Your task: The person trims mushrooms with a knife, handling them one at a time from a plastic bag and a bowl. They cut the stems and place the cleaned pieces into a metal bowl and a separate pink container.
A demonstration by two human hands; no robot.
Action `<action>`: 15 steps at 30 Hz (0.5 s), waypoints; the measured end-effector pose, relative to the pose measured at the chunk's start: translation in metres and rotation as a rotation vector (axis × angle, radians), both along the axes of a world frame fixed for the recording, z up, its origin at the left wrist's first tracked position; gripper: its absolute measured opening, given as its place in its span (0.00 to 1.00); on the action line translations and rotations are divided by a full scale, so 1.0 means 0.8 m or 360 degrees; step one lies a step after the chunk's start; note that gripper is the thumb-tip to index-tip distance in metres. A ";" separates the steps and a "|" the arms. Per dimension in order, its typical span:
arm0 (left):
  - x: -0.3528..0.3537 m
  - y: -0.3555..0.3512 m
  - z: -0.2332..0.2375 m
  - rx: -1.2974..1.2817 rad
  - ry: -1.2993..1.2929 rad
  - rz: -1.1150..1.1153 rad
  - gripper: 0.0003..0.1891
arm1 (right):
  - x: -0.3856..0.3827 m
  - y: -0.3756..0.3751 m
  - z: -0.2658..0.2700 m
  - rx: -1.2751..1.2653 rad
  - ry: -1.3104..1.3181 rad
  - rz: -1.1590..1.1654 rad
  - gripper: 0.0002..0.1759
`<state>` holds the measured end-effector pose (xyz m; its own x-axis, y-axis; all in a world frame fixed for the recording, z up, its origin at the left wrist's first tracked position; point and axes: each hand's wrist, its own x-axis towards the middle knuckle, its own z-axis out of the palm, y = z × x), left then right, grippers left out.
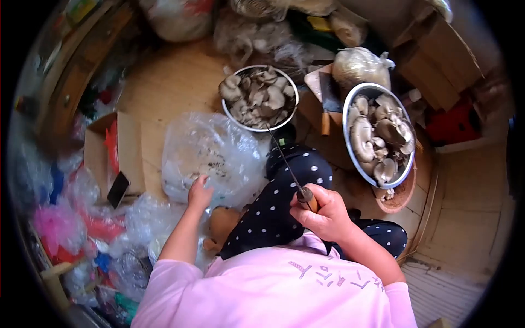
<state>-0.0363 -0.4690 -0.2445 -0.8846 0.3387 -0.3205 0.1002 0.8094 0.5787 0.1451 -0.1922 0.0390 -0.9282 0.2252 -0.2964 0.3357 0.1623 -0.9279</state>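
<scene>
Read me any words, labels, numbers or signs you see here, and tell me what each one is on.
Pink shirt: purple stitched marks, too distorted to read.
Cardboard box at upper right: no print legible.
Knife in the right hand: no marking visible.
Nothing else carries readable text.

The right hand [325, 214] hides most of the knife handle [307, 198] (fingers [301, 212] round it); the plastic bag [219, 156] veils its contents.

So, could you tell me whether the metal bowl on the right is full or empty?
Full: the bowl, beyond the knife in the right hand, holds mushrooms heaped up to its rim.
</scene>
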 end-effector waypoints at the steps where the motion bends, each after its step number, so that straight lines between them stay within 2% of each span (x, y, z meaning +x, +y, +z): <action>1: 0.005 -0.002 -0.007 -0.0014 -0.0027 0.0028 0.22 | -0.010 -0.010 -0.005 -0.0042 0.0000 -0.0001 0.07; 2: 0.010 -0.003 -0.013 -0.0105 -0.0098 -0.0106 0.22 | -0.015 -0.015 -0.008 -0.0054 -0.0023 0.0022 0.07; 3: 0.012 -0.006 -0.018 -0.0189 -0.0164 -0.0246 0.23 | -0.020 -0.018 -0.010 0.0120 0.0054 0.0057 0.06; 4: 0.014 -0.011 -0.023 -0.0190 -0.0181 -0.0235 0.23 | -0.024 -0.020 -0.012 0.0299 0.0135 0.0086 0.06; 6: 0.020 -0.017 -0.027 -0.0517 -0.0415 -0.0199 0.23 | -0.026 -0.020 -0.014 0.0291 0.0114 0.0086 0.06; 10: 0.010 -0.037 -0.009 -0.0779 -0.0680 -0.0176 0.22 | -0.028 -0.017 -0.010 0.0257 -0.0014 0.0033 0.06; 12: 0.000 -0.043 -0.005 -0.0986 -0.0706 -0.0273 0.19 | -0.029 -0.015 -0.008 0.0289 -0.0048 0.0055 0.06; 13: -0.002 -0.045 -0.011 -0.0920 -0.0551 -0.0114 0.16 | -0.027 -0.013 -0.009 0.0268 -0.0065 0.0062 0.06; 14: -0.006 -0.044 -0.015 -0.0925 -0.0566 -0.0120 0.16 | -0.028 -0.013 -0.009 0.0262 -0.0081 0.0062 0.06; 15: -0.013 -0.041 -0.018 -0.0750 -0.0246 -0.0104 0.15 | -0.030 -0.012 -0.007 0.0274 -0.0072 0.0072 0.06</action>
